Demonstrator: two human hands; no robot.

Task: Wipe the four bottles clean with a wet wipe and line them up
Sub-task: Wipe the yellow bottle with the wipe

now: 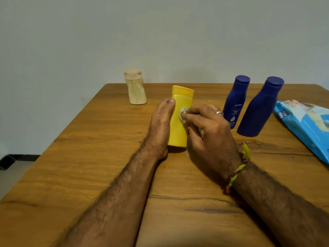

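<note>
On our wooden table, our left hand gripped the yellow bottle; our right hand pinched a wet wipe against it.

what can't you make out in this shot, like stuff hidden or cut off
All in the head view:
- Wet wipe: mostly bunched under the right hand.
- Yellow bottle: its sides are covered by the left hand and the right hand.
- Wipes pack: cut off by the right edge.
- Labelled blue bottle: small print too small.
</note>
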